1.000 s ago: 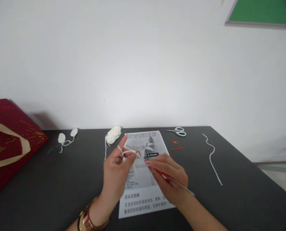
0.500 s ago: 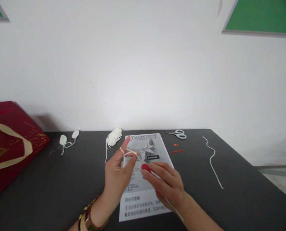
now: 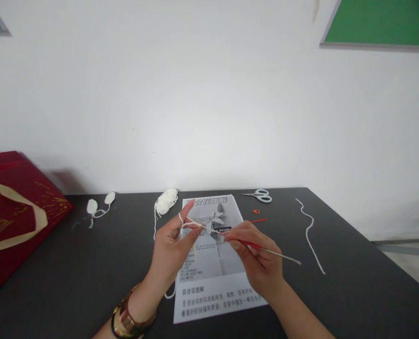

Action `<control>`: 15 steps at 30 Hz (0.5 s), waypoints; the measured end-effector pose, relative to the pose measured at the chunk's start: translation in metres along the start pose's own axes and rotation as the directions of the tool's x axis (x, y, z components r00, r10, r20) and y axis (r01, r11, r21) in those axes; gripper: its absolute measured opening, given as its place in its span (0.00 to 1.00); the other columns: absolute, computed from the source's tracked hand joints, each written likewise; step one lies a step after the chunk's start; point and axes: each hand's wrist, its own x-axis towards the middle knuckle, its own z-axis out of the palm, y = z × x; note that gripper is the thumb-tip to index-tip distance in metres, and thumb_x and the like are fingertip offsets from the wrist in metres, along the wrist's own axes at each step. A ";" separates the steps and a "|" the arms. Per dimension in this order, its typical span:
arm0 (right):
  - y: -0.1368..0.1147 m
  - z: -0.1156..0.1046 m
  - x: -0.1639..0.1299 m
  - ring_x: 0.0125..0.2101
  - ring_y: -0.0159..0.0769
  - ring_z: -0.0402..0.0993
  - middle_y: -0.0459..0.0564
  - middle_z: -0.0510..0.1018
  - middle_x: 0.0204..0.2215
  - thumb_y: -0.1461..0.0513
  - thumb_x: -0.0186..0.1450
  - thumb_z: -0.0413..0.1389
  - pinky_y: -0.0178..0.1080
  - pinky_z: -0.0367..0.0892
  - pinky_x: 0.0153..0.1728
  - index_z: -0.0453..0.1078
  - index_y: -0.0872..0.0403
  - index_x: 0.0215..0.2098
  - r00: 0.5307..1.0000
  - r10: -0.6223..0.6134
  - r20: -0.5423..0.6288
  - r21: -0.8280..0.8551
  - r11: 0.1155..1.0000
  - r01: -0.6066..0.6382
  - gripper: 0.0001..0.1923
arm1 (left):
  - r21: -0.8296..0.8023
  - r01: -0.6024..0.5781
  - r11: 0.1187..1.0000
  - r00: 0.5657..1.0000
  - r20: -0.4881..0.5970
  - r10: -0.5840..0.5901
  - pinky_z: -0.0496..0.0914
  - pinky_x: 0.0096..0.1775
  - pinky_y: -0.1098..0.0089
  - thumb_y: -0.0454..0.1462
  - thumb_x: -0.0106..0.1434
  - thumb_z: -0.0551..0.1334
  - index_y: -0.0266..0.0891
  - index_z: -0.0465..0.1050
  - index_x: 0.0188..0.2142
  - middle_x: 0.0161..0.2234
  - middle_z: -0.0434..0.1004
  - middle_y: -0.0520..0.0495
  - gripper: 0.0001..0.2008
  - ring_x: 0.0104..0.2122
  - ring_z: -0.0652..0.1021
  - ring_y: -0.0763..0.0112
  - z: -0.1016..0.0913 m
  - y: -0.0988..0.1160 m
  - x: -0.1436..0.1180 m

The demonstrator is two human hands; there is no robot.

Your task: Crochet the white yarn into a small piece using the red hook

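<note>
A crochet hook (image 3: 262, 248) is held just below the centre of the frame, its red handle pinched in the grip of the right hand (image 3: 257, 256), fingers closed on it. The metal tail is seen sticking out to the right past the knuckles, while the tip is pointed left toward the left hand (image 3: 172, 245). White yarn (image 3: 191, 224) is looped around the raised forefinger of the left hand and clamped between its thumb and fingers; the strand is met by the hook's tip between the two hands.

Both hands are held up above the tabletop (image 3: 71, 268), wrists low, over a printed sheet (image 3: 213, 282). Bracelets (image 3: 126, 322) are worn on the left wrist at the bottom of the frame.

One hook and one sheet are counted. One small skein of yarn (image 3: 166, 200) is lain just above the left hand, and one loose strand (image 3: 310, 233) at centre right. Two small white crocheted pieces (image 3: 98, 203) are set at centre left. One pair of scissors (image 3: 261, 195) and two small orange items (image 3: 258, 216) are placed right of the sheet's top. One red bag (image 3: 12, 216) is seen at the left edge.
</note>
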 end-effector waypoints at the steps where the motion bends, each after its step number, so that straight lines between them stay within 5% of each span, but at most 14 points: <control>1: 0.000 -0.001 0.000 0.32 0.36 0.73 0.50 0.79 0.31 0.70 0.63 0.54 0.39 0.68 0.33 0.74 0.50 0.40 1.000 0.020 -0.004 0.012 1.000 -0.020 0.12 | -0.006 0.008 1.000 1.000 0.010 -0.008 0.65 0.42 0.72 0.34 0.53 0.68 0.46 0.71 0.54 0.27 0.74 0.56 0.27 0.32 0.73 0.75 0.000 0.001 0.000; 8: -0.002 -0.013 0.004 0.30 0.35 0.72 0.49 0.78 0.29 0.66 0.64 0.56 0.39 0.66 0.31 0.76 0.50 0.37 0.990 0.137 0.011 0.119 0.983 -0.138 0.07 | -0.135 0.251 0.958 0.956 0.190 -0.224 0.65 0.33 0.73 0.32 0.49 0.71 0.43 0.72 0.52 0.24 0.73 0.55 0.29 0.26 0.72 0.77 -0.004 0.013 0.003; 15: -0.004 -0.019 0.009 0.28 0.34 0.71 0.48 0.78 0.27 0.62 0.63 0.58 0.37 0.64 0.29 0.76 0.51 0.33 0.971 0.235 0.039 0.229 0.944 -0.237 0.05 | -0.185 0.447 0.875 0.833 0.442 -0.331 0.64 0.31 0.76 0.28 0.49 0.70 0.42 0.74 0.50 0.23 0.74 0.56 0.27 0.24 0.72 0.80 -0.014 0.013 0.007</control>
